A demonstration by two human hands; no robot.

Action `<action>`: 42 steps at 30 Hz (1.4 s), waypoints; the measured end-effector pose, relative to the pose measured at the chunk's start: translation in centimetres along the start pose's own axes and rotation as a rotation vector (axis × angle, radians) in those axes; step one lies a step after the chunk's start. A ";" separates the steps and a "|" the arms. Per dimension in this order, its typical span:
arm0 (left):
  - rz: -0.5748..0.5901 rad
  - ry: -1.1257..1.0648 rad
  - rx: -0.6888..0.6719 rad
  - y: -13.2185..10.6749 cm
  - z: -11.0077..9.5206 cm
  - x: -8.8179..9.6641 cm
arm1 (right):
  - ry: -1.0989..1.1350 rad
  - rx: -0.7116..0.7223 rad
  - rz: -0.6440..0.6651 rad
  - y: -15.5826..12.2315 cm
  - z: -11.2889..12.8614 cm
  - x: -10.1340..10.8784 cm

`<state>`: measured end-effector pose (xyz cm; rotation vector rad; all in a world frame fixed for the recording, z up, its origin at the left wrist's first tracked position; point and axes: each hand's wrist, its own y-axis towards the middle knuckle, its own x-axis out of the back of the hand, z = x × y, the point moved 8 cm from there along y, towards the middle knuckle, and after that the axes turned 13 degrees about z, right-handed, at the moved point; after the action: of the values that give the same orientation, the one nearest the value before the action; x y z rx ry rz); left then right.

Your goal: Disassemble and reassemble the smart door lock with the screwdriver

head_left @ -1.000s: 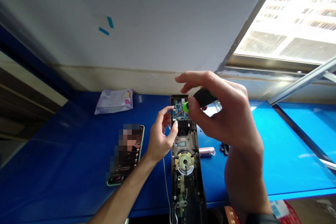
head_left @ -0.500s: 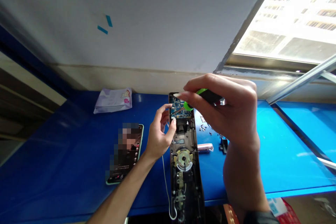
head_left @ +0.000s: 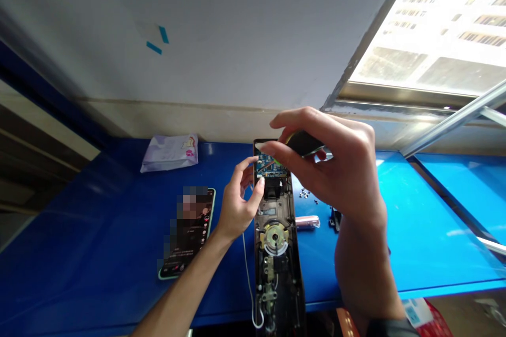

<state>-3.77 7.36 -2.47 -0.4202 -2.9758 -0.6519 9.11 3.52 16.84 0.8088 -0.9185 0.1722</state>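
An opened door-lock body (head_left: 276,253) lies lengthwise on the blue table (head_left: 98,231), its brass gear and a blue circuit board (head_left: 271,164) showing. My right hand (head_left: 336,168) is closed round a black and green screwdriver (head_left: 302,143), whose tip points at the circuit board. My left hand (head_left: 237,202) grips the lock's left edge beside the board, thumb and fingers pinched on the casing.
A phone (head_left: 190,231) with a lit screen lies left of the lock. A purple packet (head_left: 169,151) sits by the wall. Small screws (head_left: 306,195), a pink cylinder (head_left: 307,222) and a black part (head_left: 336,218) lie right of the lock. A white cable (head_left: 249,284) trails down.
My right hand has turned on the screwdriver, its fingers now covering most of the green collar. The left hand stays on the lock's edge. The view has shifted slightly.
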 end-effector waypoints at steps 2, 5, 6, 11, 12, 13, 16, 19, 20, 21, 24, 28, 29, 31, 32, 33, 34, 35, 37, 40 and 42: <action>-0.004 0.011 -0.001 -0.1 0.0 0.0 | 0.000 0.019 -0.022 0.0 0.0 0.0; -0.009 0.030 -0.007 -0.2 -0.1 0.1 | 0.039 0.035 -0.011 0.0 0.1 0.0; -0.009 0.042 -0.010 -0.2 -0.2 0.1 | 0.055 0.039 0.004 0.0 0.1 -0.1; -0.034 0.124 -0.009 -0.4 -0.4 0.5 | 0.053 0.023 0.058 0.1 0.2 -0.3; -0.041 0.139 -0.009 -0.5 -0.4 0.6 | 0.039 0.020 0.051 0.1 0.1 -0.3; -0.046 0.153 -0.009 -0.5 -0.4 0.7 | 0.027 0.023 0.036 0.1 0.1 -0.2; -0.062 0.191 -0.024 -0.6 -0.4 0.8 | 0.025 0.055 -0.006 0.0 0.1 -0.1; -0.076 0.208 -0.046 -0.7 -0.6 0.9 | 0.021 0.031 0.011 0.0 0.1 -0.2; -0.079 0.212 -0.052 -0.7 -0.7 1.0 | 0.014 0.017 0.023 0.0 0.1 -0.2; -0.079 0.217 -0.055 -0.7 -0.8 1.0 | 0.007 0.006 0.031 0.0 0.1 -0.3; -0.078 0.223 -0.050 -0.7 -0.9 1.1 | -0.014 -0.005 0.039 -0.1 0.0 -0.3; -0.080 0.241 -0.057 -0.6 -1.3 1.2 | -0.023 0.007 0.042 -0.1 -0.1 -0.4; -0.078 0.254 -0.059 -0.6 -1.5 1.2 | -0.022 0.010 0.037 -0.1 0.0 -0.4; -0.076 0.290 -0.063 -0.5 -1.9 1.3 | -0.013 0.003 0.023 -0.1 0.1 -0.2; -0.077 0.312 -0.066 -0.5 -2.1 1.3 | -0.005 -0.007 0.016 -0.1 0.2 0.0; -0.081 0.335 -0.069 -0.5 -2.3 1.3 | 0.007 -0.018 0.012 -0.1 0.2 0.1; -0.087 0.357 -0.075 -0.5 -2.5 1.4 | 0.020 -0.029 0.012 0.0 0.3 0.3; -0.092 0.374 -0.081 -0.5 -2.6 1.4 | 0.030 -0.039 0.018 0.0 0.3 0.5; -0.103 0.390 -0.096 -0.5 -2.8 1.4 | 0.038 -0.054 0.042 0.1 0.2 0.8; -0.123 0.401 -0.133 -0.6 -3.0 1.5 | 0.046 -0.068 0.068 0.1 0.0 1.2; -0.133 0.411 -0.157 -0.8 -3.1 1.6 | 0.061 -0.055 0.058 0.0 -0.1 1.4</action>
<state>-5.46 5.81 0.20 -0.0805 -2.5861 -0.8693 10.03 3.34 17.93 0.7226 -0.8856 0.2201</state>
